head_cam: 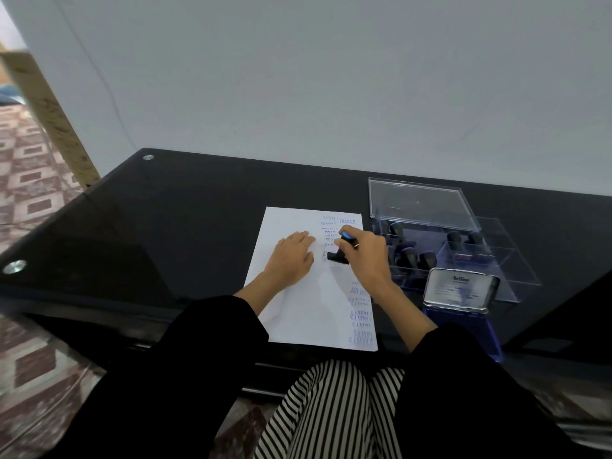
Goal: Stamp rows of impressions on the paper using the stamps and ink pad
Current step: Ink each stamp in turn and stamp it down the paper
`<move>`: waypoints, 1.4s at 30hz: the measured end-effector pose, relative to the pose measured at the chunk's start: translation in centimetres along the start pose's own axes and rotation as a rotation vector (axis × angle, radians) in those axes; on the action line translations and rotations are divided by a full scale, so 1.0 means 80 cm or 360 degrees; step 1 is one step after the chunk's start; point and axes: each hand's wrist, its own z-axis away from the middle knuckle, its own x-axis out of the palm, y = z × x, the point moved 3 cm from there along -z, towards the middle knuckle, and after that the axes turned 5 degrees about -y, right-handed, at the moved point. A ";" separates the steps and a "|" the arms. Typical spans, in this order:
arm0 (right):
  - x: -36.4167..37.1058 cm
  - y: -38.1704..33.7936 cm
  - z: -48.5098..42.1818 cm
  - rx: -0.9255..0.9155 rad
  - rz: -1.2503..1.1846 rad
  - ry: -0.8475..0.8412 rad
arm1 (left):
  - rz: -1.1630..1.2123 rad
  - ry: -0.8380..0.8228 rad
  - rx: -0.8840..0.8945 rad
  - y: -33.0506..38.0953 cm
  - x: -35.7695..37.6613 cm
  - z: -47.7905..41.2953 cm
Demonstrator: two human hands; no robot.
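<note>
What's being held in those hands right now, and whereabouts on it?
The right hand grips a black stamp by its blue-topped handle. The left hand holds nothing; it rests flat on the paper.

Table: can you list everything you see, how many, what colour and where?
table: one, black glass, under everything.
paper: one, white with blue stamped words, middle of the table.
stamp: one, black with blue top, against the paper.
clear box: one, see-through, right of the paper.
other stamps: several, dark, inside the clear box.
ink pad: one, blue with silver lid raised, in front of the clear box.
left hand: one, lying flat on the paper.
right hand: one, gripping the stamp.
</note>
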 end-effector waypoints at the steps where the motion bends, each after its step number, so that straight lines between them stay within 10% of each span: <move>1: -0.006 0.001 0.000 0.0007 -0.0066 0.0058 | 0.0024 0.0011 0.0003 0.000 -0.003 0.000; 20: -0.096 0.010 0.014 0.0107 -0.0251 0.0280 | 0.0160 0.0079 0.0159 0.074 -0.046 0.007; 42: -0.147 0.121 -0.090 0.0379 0.0823 -0.0195 | -0.0171 -0.0074 0.0495 0.182 0.013 -0.130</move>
